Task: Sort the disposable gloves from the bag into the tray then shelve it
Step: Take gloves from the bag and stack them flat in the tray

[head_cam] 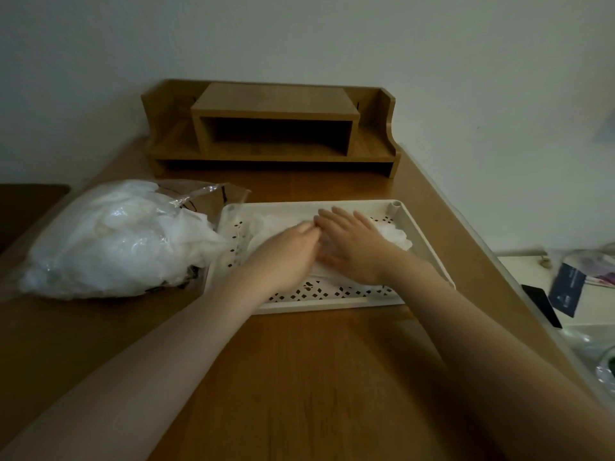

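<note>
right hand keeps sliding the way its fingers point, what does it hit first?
The right hand lies flat on the gloves, fingers pointing to the tray's far wall. That wall likely comes first; the wooden shelf stands well beyond. Depth is uncertain.

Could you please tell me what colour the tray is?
White, with a perforated patterned floor; the tray shows best in the head view.

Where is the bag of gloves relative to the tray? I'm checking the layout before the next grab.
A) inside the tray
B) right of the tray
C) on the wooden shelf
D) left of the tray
D: the clear bag lies on the table, against the left edge of the white tray.
</note>
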Motion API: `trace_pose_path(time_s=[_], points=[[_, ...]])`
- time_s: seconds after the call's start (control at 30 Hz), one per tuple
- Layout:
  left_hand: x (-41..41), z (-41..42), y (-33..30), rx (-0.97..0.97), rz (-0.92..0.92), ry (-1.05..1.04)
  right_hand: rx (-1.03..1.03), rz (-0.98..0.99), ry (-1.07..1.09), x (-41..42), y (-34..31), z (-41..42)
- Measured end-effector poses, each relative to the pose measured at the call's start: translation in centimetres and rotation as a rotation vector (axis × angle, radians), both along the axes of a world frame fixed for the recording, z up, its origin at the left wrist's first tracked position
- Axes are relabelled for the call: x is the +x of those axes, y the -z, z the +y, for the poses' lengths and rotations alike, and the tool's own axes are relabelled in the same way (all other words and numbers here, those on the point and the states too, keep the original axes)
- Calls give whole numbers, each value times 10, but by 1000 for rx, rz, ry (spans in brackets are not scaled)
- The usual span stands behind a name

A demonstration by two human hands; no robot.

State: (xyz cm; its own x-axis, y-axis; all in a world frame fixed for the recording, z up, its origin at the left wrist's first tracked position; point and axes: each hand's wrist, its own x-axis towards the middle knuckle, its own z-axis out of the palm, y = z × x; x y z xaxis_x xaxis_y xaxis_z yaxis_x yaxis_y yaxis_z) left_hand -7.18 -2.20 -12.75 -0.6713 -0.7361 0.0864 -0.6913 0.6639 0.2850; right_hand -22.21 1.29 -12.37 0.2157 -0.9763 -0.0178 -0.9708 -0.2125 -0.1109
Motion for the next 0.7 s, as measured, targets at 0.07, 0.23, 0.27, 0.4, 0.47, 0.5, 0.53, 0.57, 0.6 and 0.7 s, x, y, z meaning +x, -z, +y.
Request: trace_pose_path(time_s=[0.07, 0.23, 0.27, 0.4, 0.47, 0.5, 0.53, 0.57, 0.6, 0.7], points=[[3, -4, 8, 126, -176, -36, 154, 78, 61, -3, 11, -1], [12, -13, 16, 134, -411, -138, 223, 140, 234, -29, 21, 1], [14, -13, 16, 133, -418, -159, 241, 116, 266, -33, 20, 2], [26, -4, 6, 33, -280, -130, 173, 93, 324, -28, 11, 7], [34, 4, -6, -88, -7, -97, -18, 49, 283, -10, 1, 9], [39, 8, -14, -125, 143, -109, -109, -26, 240, 2, -5, 9], [45, 11, -24, -154, 274, -131, -190, -124, 191, 15, -11, 8], [51, 11, -32, -178, 373, -157, -255, -218, 142, 29, -16, 7], [57, 10, -39, -189, 451, -184, -306, -297, 90, 44, -20, 4], [77, -1, -51, -97, 639, -282, -347, -442, -40, 89, -21, -9]])
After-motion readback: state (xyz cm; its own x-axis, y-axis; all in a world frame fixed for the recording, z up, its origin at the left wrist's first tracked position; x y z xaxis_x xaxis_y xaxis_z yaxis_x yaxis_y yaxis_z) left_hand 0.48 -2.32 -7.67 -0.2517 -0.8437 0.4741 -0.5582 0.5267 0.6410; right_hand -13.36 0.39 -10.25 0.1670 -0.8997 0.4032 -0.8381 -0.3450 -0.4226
